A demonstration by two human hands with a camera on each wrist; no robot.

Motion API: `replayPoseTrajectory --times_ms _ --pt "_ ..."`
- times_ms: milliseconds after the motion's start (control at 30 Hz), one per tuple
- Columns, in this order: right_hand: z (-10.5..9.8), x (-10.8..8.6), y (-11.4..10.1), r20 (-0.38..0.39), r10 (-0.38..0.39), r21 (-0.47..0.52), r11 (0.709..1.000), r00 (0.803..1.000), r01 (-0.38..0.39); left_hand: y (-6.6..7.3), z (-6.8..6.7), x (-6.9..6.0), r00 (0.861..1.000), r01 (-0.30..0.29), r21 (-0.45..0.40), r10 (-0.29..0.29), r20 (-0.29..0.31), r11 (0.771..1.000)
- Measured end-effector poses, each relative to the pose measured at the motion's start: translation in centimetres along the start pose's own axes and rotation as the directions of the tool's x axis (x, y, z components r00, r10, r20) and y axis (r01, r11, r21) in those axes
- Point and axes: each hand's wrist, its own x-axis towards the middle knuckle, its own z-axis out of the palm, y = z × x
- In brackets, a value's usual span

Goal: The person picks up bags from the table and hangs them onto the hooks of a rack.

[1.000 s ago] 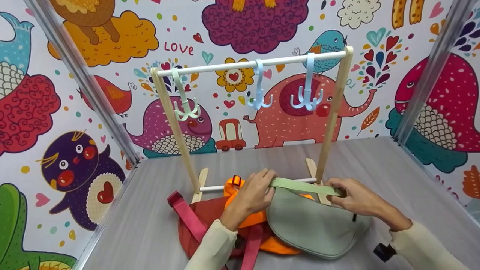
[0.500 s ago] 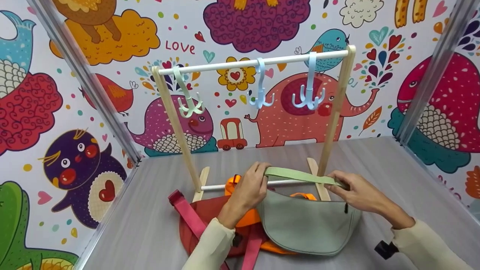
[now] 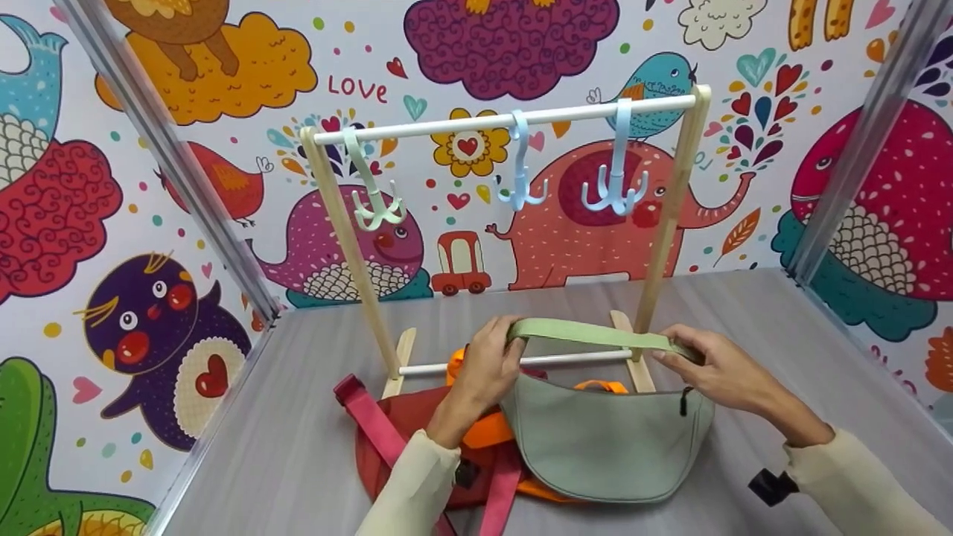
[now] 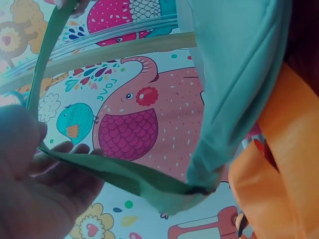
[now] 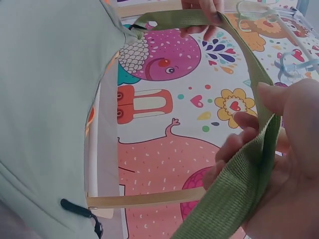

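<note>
A grey-green shoulder bag (image 3: pixel 607 443) hangs from its light green strap (image 3: pixel 588 331), which both hands hold up in front of the wooden rack. My left hand (image 3: pixel 488 365) grips the strap's left end. On the other side my right hand (image 3: pixel 722 368) pinches the strap's right end between thumb and fingers. The left wrist view shows the strap (image 4: pixel 117 174) passing through the curled left hand (image 4: pixel 45 184). In the right wrist view the webbing runs over the right hand (image 5: pixel 279 164), beside the bag's black zip pull (image 5: pixel 77 208).
A red bag (image 3: pixel 402 424) with pink straps and an orange bag (image 3: pixel 488 432) lie on the table, partly behind the left arm and grey-green bag. The rack's white top rod (image 3: pixel 447 127) carries a green hook (image 3: pixel 378 208) and two blue hooks (image 3: pixel 616 193). A patterned wall stands behind.
Both hands have raised the strap. The grey-green bag has moved slightly left and now hangs more upright, its front facing the camera more fully.
</note>
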Motion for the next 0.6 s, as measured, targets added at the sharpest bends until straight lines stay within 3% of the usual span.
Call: replayPoseTrajectory --times_ms 267,600 --pt "-0.5 -0.1 0.1 -0.013 -0.010 -0.009 1.000 1.000 0.010 -0.2 -0.5 0.2 0.999 0.038 -0.086 -0.039 -0.008 0.996" --pt "-1.2 -0.4 0.1 0.048 -0.024 0.041 0.999 0.999 0.022 0.1 -0.5 0.3 0.997 0.077 -0.128 -0.078 0.001 0.989"
